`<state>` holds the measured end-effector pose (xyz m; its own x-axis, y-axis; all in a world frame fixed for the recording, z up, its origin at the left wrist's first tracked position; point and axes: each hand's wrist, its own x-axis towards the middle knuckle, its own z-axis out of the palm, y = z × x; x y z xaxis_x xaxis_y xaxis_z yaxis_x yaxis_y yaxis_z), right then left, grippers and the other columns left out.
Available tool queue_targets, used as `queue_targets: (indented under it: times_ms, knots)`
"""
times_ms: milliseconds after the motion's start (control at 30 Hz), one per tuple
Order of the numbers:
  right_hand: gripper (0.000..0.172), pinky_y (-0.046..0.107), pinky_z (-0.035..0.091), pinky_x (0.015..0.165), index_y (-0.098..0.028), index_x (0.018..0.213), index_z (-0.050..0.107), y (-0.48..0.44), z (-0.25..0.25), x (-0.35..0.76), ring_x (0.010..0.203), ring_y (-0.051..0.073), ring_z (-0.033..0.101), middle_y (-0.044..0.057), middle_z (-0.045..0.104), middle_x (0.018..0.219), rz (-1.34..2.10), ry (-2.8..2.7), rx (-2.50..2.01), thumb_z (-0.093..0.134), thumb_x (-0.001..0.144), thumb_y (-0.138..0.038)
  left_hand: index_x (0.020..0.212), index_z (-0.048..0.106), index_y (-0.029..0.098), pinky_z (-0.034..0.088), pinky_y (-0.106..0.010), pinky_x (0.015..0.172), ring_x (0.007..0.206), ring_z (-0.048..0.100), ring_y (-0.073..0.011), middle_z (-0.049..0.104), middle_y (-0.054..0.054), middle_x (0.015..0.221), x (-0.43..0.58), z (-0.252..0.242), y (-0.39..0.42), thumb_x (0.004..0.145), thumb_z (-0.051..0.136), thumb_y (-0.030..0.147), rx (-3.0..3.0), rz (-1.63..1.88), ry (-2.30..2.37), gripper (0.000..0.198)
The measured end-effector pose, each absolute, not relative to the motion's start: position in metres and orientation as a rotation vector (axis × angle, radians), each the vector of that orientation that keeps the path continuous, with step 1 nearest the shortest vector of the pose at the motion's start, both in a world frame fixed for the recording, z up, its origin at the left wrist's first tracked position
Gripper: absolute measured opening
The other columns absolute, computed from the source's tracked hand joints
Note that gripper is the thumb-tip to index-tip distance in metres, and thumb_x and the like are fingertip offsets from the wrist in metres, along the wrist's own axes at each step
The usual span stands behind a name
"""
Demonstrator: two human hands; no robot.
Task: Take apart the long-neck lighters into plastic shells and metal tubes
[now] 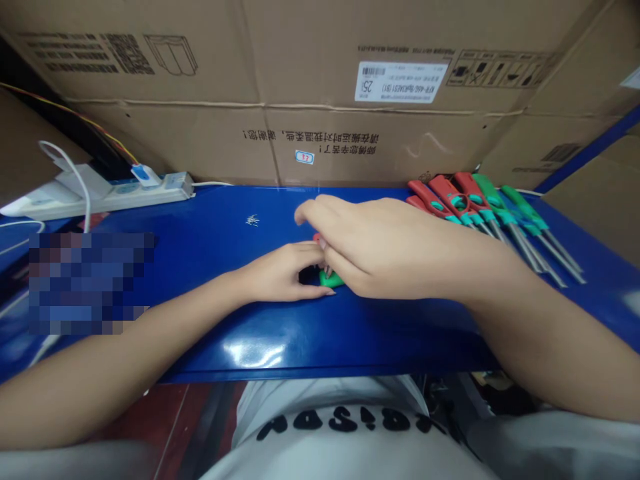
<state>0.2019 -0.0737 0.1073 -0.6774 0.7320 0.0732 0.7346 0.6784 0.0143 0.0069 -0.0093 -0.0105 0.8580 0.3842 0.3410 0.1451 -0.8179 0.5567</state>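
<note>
A person bends two bare hands over a glossy blue tabletop [260, 327], working on a small, rounded green plastic piece [330, 280] midway between its left and right ends, nearer the near edge than the far corners. The left hand [285, 272] is curled about the piece, its thumb along the near side and its fingers beyond; the right hand [373, 247] arches over from the right, its fingertips meeting the left's, though whether they pinch anything cannot be told. A bit of red [317, 237] shows at the fingers; whether it belongs to the green piece is hidden. Toward the far right corner lie several red-handled [443, 203] and green-handled [521, 205] tools with teal parts and slim silver metal tubes, handles toward the far edge; they look whole and seem to need no further handling. By contrast, the green piece appears to be mid-work, its degree of completion masked by the fingers. A small scatter of thin, pale slivers [253, 220] rests near the far edge, left of centre, apart from both hands and apparently unused.
</note>
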Motion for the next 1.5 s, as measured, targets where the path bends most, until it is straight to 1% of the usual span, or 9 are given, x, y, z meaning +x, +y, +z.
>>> queue_targets:
  times_ms: [167, 333, 500, 667, 833, 967, 1167, 1300, 1500]
  knots:
    - [0.024, 0.029, 0.030, 0.061, -0.014, 0.108, 0.060, -0.0724, 0.1065, 0.1984, 0.069, 0.019, 0.060, 0.011, 0.070, 0.088, -0.161, -2.822, -1.336, 0.039, 0.102, -0.025, 0.107, 0.068, 0.018, 0.056, -0.036, 0.088, 0.098, 0.070, -0.0237, 0.074, -0.007, 0.104, 0.0071, -0.0098, -0.0098, 0.088, 0.073, 0.035, 2.522, 0.586, 0.384, 0.026]
    - [0.022, 0.028, 0.028, 0.060, -0.016, 0.115, 0.057, -0.0715, 0.1074, 0.1996, 0.069, 0.017, 0.056, 0.010, 0.068, 0.100, -0.031, -2.852, -1.138, 0.042, 0.100, -0.023, 0.103, 0.068, 0.017, 0.056, -0.034, 0.086, 0.098, 0.070, -0.0239, 0.074, -0.008, 0.103, 0.0068, -0.0108, -0.0095, 0.088, 0.072, 0.038, 2.530, 0.608, 0.397, 0.026]
    - [0.020, 0.029, 0.028, 0.061, -0.015, 0.105, 0.060, -0.0691, 0.1066, 0.1986, 0.069, 0.017, 0.056, 0.009, 0.068, 0.089, -0.030, -2.880, -1.184, 0.042, 0.101, -0.022, 0.107, 0.068, 0.018, 0.057, -0.037, 0.087, 0.097, 0.070, -0.0245, 0.074, -0.007, 0.105, 0.0066, -0.0105, -0.0108, 0.089, 0.070, 0.037, 2.549, 0.560, 0.435, 0.026]
    - [0.027, 0.029, 0.031, 0.062, -0.015, 0.120, 0.057, -0.0695, 0.1058, 0.2018, 0.076, 0.019, 0.059, 0.011, 0.071, 0.103, 0.022, -2.841, -1.095, 0.046, 0.097, -0.025, 0.099, 0.068, 0.017, 0.057, -0.037, 0.087, 0.099, 0.069, -0.0252, 0.073, -0.008, 0.100, 0.0059, -0.0115, -0.0097, 0.088, 0.071, 0.042, 2.543, 0.607, 0.430, 0.027]
    - [0.025, 0.030, 0.031, 0.062, -0.014, 0.110, 0.060, -0.0684, 0.1063, 0.2022, 0.069, 0.019, 0.058, 0.010, 0.071, 0.089, -0.001, -2.858, -1.171, 0.041, 0.101, -0.026, 0.102, 0.069, 0.018, 0.056, -0.038, 0.090, 0.098, 0.070, -0.0248, 0.074, -0.007, 0.102, 0.0064, -0.0108, -0.0096, 0.088, 0.071, 0.040, 2.553, 0.565, 0.453, 0.026]
    - [0.025, 0.029, 0.032, 0.062, -0.015, 0.118, 0.057, -0.0675, 0.1070, 0.2037, 0.071, 0.018, 0.058, 0.009, 0.071, 0.097, 0.094, -2.836, -1.081, 0.045, 0.098, -0.026, 0.098, 0.069, 0.018, 0.057, -0.037, 0.087, 0.094, 0.070, -0.0243, 0.073, -0.007, 0.097, 0.0059, -0.0111, -0.0097, 0.087, 0.072, 0.042, 2.537, 0.604, 0.446, 0.026]
    - [0.021, 0.029, 0.028, 0.060, -0.017, 0.103, 0.061, -0.0660, 0.1087, 0.2052, 0.066, 0.017, 0.055, 0.007, 0.068, 0.083, 0.008, -2.909, -1.080, 0.043, 0.101, -0.027, 0.113, 0.068, 0.020, 0.055, -0.038, 0.095, 0.109, 0.068, -0.0260, 0.072, -0.008, 0.116, 0.0044, -0.0137, -0.0090, 0.089, 0.071, 0.039, 2.578, 0.574, 0.455, 0.031]
    - [0.024, 0.029, 0.028, 0.059, -0.017, 0.115, 0.057, -0.0686, 0.1109, 0.2079, 0.065, 0.016, 0.054, 0.006, 0.070, 0.089, 0.085, -2.904, -1.035, 0.048, 0.094, -0.023, 0.100, 0.068, 0.018, 0.057, -0.035, 0.085, 0.093, 0.070, -0.0238, 0.074, -0.007, 0.099, 0.0056, -0.0124, -0.0088, 0.087, 0.072, 0.040, 2.569, 0.609, 0.425, 0.026]
    - [0.022, 0.030, 0.026, 0.060, -0.016, 0.101, 0.063, -0.0691, 0.1112, 0.2071, 0.064, 0.018, 0.055, 0.008, 0.069, 0.080, -0.019, -2.927, -1.121, 0.044, 0.096, -0.024, 0.103, 0.068, 0.019, 0.056, -0.037, 0.089, 0.099, 0.070, -0.0245, 0.074, -0.007, 0.104, 0.0059, -0.0111, -0.0091, 0.089, 0.070, 0.040, 2.552, 0.546, 0.451, 0.025]
